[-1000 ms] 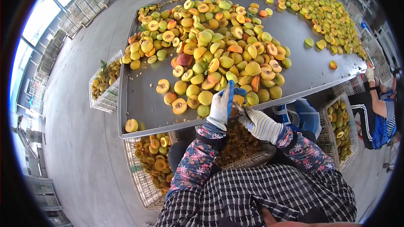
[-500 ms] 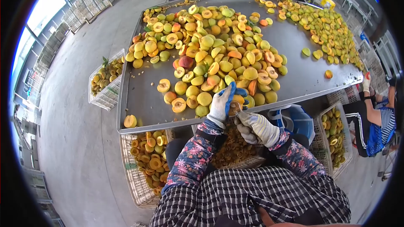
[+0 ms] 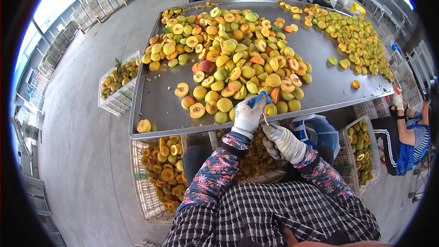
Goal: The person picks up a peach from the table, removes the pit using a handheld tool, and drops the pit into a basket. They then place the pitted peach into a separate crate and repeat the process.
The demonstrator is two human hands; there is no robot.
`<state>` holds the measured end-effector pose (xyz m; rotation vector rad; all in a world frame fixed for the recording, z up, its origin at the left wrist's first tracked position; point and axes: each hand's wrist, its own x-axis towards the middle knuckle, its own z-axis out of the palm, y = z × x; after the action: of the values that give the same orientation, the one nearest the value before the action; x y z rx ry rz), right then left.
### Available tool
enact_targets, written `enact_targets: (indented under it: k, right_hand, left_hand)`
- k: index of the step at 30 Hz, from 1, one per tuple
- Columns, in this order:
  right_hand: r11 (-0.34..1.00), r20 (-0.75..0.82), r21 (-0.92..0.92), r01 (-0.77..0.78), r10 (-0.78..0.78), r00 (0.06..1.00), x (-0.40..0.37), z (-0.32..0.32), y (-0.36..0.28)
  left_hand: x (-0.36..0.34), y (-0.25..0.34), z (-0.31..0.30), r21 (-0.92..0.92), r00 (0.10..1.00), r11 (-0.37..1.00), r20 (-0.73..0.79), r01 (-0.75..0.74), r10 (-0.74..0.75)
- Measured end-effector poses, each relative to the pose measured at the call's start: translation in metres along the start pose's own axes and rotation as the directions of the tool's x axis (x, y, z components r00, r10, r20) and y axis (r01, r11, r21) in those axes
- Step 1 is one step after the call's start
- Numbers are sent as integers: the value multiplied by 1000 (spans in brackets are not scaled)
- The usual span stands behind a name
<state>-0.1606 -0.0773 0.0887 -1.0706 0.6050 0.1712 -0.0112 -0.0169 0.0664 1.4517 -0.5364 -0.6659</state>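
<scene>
My left hand [image 3: 249, 113], in a white and blue glove, is raised over the table's near edge with its fingers curled together. Whatever they hold is hidden. Just to its right, my right hand [image 3: 286, 142], in a striped pale glove, grips a thin metal tool [image 3: 265, 119]. The tool's tip is close to the left fingers. Beyond both hands a large heap of whole and halved yellow-green peaches [image 3: 247, 72] lies on the metal table [image 3: 157, 105]. Below the hands, a crate holds brownish fruit pieces [image 3: 254, 161].
Crates of fruit stand at the near left [image 3: 137, 174], far left [image 3: 120, 99] and right [image 3: 376, 174]. A blue and white container [image 3: 325, 133] is under the table edge. Another fruit heap [image 3: 361, 45] lies at the right. People sit across and at the right.
The peach half that showed between my hands is no longer visible. My left hand has turned, its fingers now closed at the top. My right hand is slightly lower and still holds the tool.
</scene>
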Motion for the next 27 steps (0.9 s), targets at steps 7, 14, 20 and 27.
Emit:
enact_targets:
  k: [7, 14, 20, 27]
  right_hand:
    - [999, 26, -46, 16, -15, 1000, -23, 1, 1]
    - [248, 226, -912, 326, -358, 906, -24, -61, 50]
    - [45, 222, -973, 226, -81, 972, -31, -61, 52]
    - [466, 180, -839, 280, -248, 952, 3, -33, 45]
  left_hand:
    - [19, -54, -9, -453, 988, 888, 152, 82, -14]
    - [-41, 8, -93, -468, 998, 881, -22, -65, 62]
    - [-165, -64, -306, -262, 790, 962, -604, -76, -102]
    - [-205, -199, -364, 449, 617, 478, -732, 755, -287]
